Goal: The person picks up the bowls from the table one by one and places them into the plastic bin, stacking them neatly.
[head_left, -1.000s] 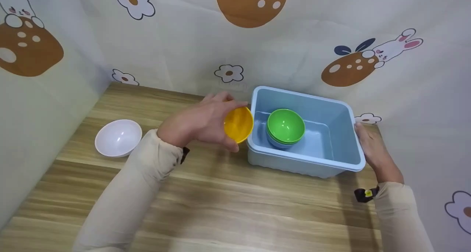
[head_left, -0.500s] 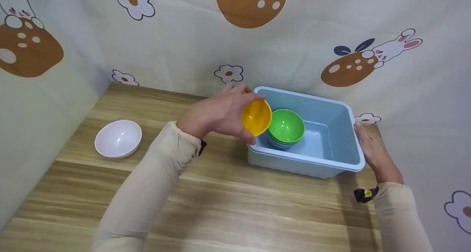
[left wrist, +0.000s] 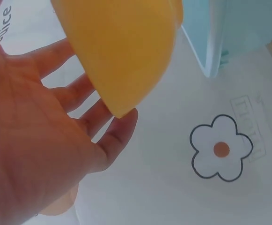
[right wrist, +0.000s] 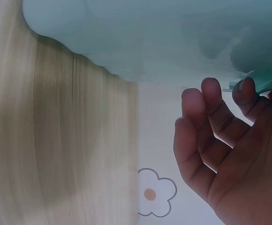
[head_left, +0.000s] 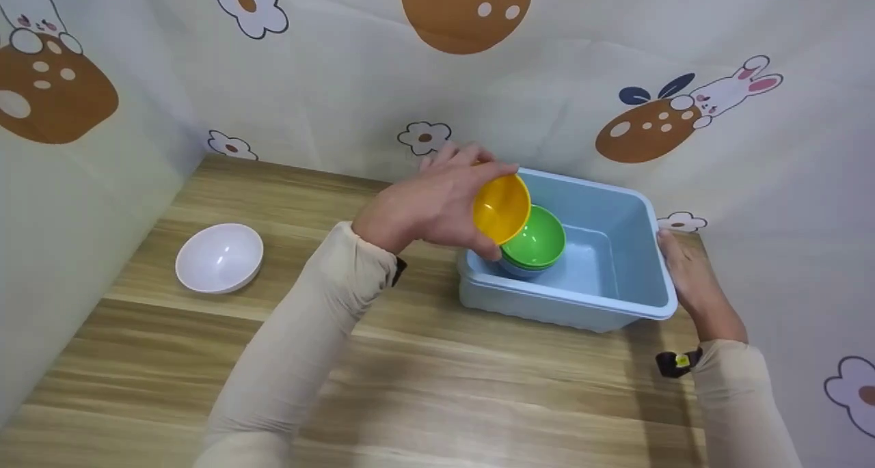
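Note:
My left hand (head_left: 437, 207) grips a yellow bowl (head_left: 504, 212) by its edge, thumb on the near side and fingers on the far side. The bowl is tilted, its hollow facing right, above the left end of a light blue bin (head_left: 581, 294). In the left wrist view the yellow bowl (left wrist: 126, 51) shows its smooth outside beside the fingers. Inside the bin a green bowl (head_left: 545, 241) tops a nested stack, with a blue one beneath; the yellow bowl partly covers it. My right hand (head_left: 696, 287) rests against the bin's right side, fingers loosely bent in the right wrist view.
A white bowl (head_left: 219, 257) stands upright on the wood-grain table (head_left: 424, 386) at the left. Behind and at both sides hangs a pale cloth (head_left: 328, 78) printed with flowers and rabbits. The bin stands close to the back cloth.
My left hand has carried the yellow bowl rightward and slightly away from me, from beside the bin's left rim to over the bin. The right hand and bin have stayed put.

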The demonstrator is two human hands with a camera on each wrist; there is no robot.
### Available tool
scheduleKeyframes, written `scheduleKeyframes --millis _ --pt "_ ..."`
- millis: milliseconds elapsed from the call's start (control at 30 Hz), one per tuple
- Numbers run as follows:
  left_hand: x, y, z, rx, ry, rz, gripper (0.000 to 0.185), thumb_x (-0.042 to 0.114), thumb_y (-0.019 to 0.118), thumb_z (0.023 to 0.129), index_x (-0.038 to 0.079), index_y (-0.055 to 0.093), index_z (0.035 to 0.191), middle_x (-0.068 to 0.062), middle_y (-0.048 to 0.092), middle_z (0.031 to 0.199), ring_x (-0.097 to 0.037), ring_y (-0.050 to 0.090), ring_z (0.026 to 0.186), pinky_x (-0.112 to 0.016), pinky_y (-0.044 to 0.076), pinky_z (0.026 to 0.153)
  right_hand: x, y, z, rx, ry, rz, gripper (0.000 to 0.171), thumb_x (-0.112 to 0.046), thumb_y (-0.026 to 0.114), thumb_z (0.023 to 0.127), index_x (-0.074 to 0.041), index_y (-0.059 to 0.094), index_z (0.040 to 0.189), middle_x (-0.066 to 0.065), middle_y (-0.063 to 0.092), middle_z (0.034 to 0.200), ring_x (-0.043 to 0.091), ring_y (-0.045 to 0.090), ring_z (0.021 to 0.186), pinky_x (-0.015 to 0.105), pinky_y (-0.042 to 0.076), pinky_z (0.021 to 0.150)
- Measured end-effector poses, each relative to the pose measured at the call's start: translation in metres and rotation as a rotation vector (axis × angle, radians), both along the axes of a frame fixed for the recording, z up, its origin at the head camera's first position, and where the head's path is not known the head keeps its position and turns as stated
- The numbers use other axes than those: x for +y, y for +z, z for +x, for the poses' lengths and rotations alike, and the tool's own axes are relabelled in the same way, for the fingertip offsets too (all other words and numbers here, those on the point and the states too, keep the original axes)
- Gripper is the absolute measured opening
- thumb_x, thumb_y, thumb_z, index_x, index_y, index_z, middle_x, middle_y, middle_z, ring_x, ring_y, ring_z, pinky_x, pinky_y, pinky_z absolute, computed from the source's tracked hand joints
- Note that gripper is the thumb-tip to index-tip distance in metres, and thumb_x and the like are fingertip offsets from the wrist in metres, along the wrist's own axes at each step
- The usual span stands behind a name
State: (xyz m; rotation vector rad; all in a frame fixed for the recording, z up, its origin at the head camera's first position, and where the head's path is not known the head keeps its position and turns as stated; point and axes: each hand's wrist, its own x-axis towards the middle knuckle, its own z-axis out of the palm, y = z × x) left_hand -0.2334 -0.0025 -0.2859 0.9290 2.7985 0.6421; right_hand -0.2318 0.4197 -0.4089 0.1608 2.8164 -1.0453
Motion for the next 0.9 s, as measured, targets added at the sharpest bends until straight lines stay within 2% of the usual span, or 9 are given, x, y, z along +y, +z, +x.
scheduleKeyframes --millis 67,133,267,400,567,767,900 --pt "0.003 0.000 -0.001 0.003 -0.004 0.003 0.099 0.053 0.086 0.068 0.034 0.042 0.155 0.001 0.042 0.149 -0.023 0.034 0.131 -0.046 0.038 0.107 0.000 -0.001 0.000 0.030 -0.001 0.003 0.085 -0.060 0.012 0.106 0.005 0.062 0.128 0.023 0.072 0.109 0.013 0.066 0.085 0.031 0.051 0.076" --pt "0.006 -0.001 -0.003 0.010 -0.008 0.004 0.099 0.053 0.086 0.069 0.034 0.041 0.155 0.002 0.041 0.150 -0.023 0.034 0.131 -0.045 0.038 0.107 0.001 0.000 0.000 0.035 0.002 0.005 0.084 -0.059 0.012 0.106 0.005 0.063 0.126 0.022 0.072 0.108 0.009 0.064 0.083 0.029 0.050 0.075" --pt "0.011 0.000 -0.006 0.014 -0.016 0.005 0.098 0.054 0.085 0.069 0.034 0.042 0.155 0.002 0.041 0.150 -0.023 0.034 0.131 -0.045 0.039 0.107 0.001 0.001 0.000 0.001 0.002 0.011 0.086 -0.062 0.009 0.105 0.003 0.059 0.134 0.028 0.066 0.121 0.025 0.064 0.098 0.032 0.047 0.080" --pt "0.016 0.001 -0.010 0.007 -0.013 0.004 0.096 0.056 0.084 0.070 0.036 0.042 0.154 0.004 0.041 0.151 -0.022 0.034 0.132 -0.043 0.039 0.107 0.001 0.002 0.001 -0.024 0.006 0.011 0.089 -0.064 0.007 0.104 0.003 0.055 0.137 0.032 0.061 0.127 0.042 0.058 0.114 0.038 0.044 0.085" --pt "0.022 0.002 -0.013 0.001 -0.008 0.022 0.095 0.056 0.084 0.070 0.036 0.043 0.154 0.005 0.042 0.151 -0.021 0.033 0.133 -0.043 0.041 0.109 0.000 0.001 0.001 -0.030 0.004 0.003 0.089 -0.064 0.008 0.104 0.003 0.054 0.140 0.033 0.059 0.129 0.045 0.055 0.119 0.044 0.043 0.090" --pt "0.025 0.002 -0.019 -0.007 0.002 0.034 0.095 0.053 0.085 0.071 0.036 0.043 0.154 0.005 0.042 0.151 -0.021 0.033 0.134 -0.044 0.040 0.110 0.000 0.000 0.000 -0.081 -0.009 -0.015 0.091 -0.068 0.006 0.102 0.000 0.049 0.145 0.033 0.055 0.137 0.048 0.051 0.125 0.060 0.043 0.098" --pt "0.026 0.003 -0.023 -0.006 0.014 0.020 0.095 0.053 0.085 0.071 0.036 0.043 0.154 0.005 0.044 0.150 -0.021 0.034 0.134 -0.043 0.041 0.110 0.001 0.000 -0.001 -0.067 0.002 0.003 0.088 -0.065 0.006 0.103 0.000 0.049 0.145 0.033 0.056 0.135 0.048 0.053 0.124 0.058 0.045 0.097"
